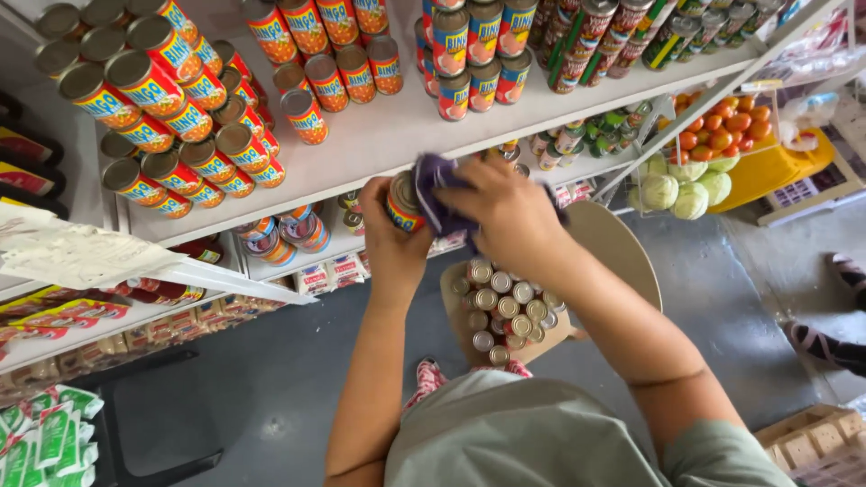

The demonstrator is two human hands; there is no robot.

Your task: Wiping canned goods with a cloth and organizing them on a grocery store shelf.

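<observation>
Gripping a small can at shelf-edge height, the left hand is seen wrapped round its body, fingers closed on the side wall. A purple cloth is pressed over the can's top and side by the right hand, closed on the cloth, fingers bunched. Can is held in the air just in front of the white shelf, not resting on it. Handling judged: can rigid, fairly heavy for its size if full, smooth label and metal likely slippery; best taken round the cylinder wall, as it is now, with rims left free. Cloth soft, limp, light; can be gripped anywhere. More cans are stacked on the shelf to the left and behind. A cardboard box of can tops is seen below the hands, on a beige chair. Green and orange produce is noted to the right, well apart.
</observation>
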